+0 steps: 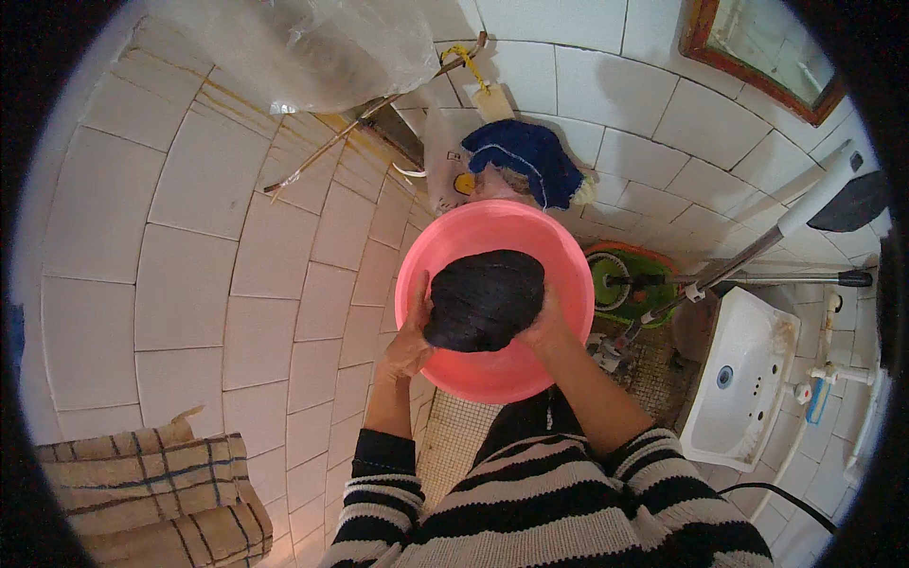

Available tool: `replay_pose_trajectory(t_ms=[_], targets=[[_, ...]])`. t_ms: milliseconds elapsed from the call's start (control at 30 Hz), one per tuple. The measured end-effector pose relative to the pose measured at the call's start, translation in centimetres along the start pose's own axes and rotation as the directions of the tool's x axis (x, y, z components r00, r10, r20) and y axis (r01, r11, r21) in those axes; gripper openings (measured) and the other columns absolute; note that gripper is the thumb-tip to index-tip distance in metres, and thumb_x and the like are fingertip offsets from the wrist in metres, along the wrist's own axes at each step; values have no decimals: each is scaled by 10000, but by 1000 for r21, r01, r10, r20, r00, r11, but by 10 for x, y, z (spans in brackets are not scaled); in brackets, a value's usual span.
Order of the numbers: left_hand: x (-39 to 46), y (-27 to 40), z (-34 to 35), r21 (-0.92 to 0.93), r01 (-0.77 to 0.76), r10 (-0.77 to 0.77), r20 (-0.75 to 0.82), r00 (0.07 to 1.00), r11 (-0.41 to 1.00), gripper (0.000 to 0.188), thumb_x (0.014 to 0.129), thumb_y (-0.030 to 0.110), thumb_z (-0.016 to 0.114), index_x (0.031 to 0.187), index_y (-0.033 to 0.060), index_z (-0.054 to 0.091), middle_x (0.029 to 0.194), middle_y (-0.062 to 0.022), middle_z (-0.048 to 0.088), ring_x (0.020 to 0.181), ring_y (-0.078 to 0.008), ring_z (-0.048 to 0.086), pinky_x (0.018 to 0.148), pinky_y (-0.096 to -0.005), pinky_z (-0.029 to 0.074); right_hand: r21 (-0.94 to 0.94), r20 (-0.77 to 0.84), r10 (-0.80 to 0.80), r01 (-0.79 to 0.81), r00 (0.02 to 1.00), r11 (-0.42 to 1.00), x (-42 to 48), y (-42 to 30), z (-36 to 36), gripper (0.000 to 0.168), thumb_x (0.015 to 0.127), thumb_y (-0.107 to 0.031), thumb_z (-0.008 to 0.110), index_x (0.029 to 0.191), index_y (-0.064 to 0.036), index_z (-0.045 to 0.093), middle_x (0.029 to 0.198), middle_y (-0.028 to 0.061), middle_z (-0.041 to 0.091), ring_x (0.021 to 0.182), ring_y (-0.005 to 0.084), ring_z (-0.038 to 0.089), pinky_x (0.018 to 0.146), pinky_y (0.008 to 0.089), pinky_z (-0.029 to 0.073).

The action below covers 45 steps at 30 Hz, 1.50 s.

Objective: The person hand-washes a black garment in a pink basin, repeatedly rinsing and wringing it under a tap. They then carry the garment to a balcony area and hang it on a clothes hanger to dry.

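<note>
A bundled piece of black cloth (486, 302), wet-looking, is held over a round pink plastic basin (497, 376) in front of me. My left hand (412, 334) grips the bundle's left side, thumb up along its edge. On the right side my right hand (545, 319) holds it, with part of the fingers hidden behind the cloth. Both forearms reach over the near rim of the basin. The inner wall of the basin shows around the bundle, and its bottom is largely hidden.
Beyond the basin hangs a dark blue cloth (529, 156) beside plastic bags. Right of it stand a green bucket (632, 284), mop poles (746, 259) and a white washbasin (742, 376). A checked towel (156, 490) is at lower left, near the tiled wall.
</note>
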State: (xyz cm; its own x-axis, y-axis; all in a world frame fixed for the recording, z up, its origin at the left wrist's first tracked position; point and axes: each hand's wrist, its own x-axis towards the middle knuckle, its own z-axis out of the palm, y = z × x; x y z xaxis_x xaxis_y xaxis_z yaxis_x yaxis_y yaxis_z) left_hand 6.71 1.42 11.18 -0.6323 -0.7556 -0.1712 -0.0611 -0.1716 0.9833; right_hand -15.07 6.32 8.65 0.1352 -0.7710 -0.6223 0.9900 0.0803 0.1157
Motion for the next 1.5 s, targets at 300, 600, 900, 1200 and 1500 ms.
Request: replay_pose_trajectory(t_ms=[300, 600, 900, 1200, 1500], targets=[[44, -100, 18, -919, -264, 166, -223, 961, 293, 496, 927, 393, 500, 1299, 71, 434, 1367, -111, 451, 1259, -273, 424, 1069, -409, 340, -42, 18, -174, 175, 985, 984, 14, 34, -16, 389, 947, -361, 460, 1151, -59, 594, 1139, 98, 618, 996, 250, 614, 889, 426, 509], [55, -71, 38, -706, 238, -296, 43, 954, 667, 279, 898, 297, 474, 1001, 66, 592, 1005, -103, 645, 933, -259, 627, 865, -431, 521, -633, 755, -505, 666, 419, -394, -17, 16, 11, 97, 698, -103, 656, 794, -108, 668, 828, 67, 670, 741, 242, 631, 679, 332, 511], [80, -28, 45, -252, 688, -693, 85, 716, 680, 247, 871, 299, 528, 867, 65, 608, 807, -76, 617, 711, -219, 584, 655, -380, 480, -127, 987, 3, 774, 163, -620, -51, 25, 28, 159, 570, -156, 699, 696, -130, 605, 671, 26, 568, 629, 201, 567, 533, 332, 438], [98, -3, 75, 233, 836, -864, 38, 503, 497, 238, 819, 276, 587, 733, 56, 614, 625, -51, 578, 516, -181, 532, 484, -340, 430, 42, 895, 359, 749, 266, -661, -53, 44, 8, 146, 628, -228, 654, 676, -99, 605, 672, 68, 588, 618, 217, 586, 558, 352, 454], [106, -81, 42, 787, -532, -558, 605, 568, 313, 155, 744, 223, 578, 736, 110, 684, 726, -96, 648, 665, -253, 612, 636, -389, 484, -182, 751, 177, 458, 637, -870, 14, 158, -38, 152, 698, -207, 619, 683, -66, 673, 750, 115, 672, 706, 267, 643, 657, 410, 494]])
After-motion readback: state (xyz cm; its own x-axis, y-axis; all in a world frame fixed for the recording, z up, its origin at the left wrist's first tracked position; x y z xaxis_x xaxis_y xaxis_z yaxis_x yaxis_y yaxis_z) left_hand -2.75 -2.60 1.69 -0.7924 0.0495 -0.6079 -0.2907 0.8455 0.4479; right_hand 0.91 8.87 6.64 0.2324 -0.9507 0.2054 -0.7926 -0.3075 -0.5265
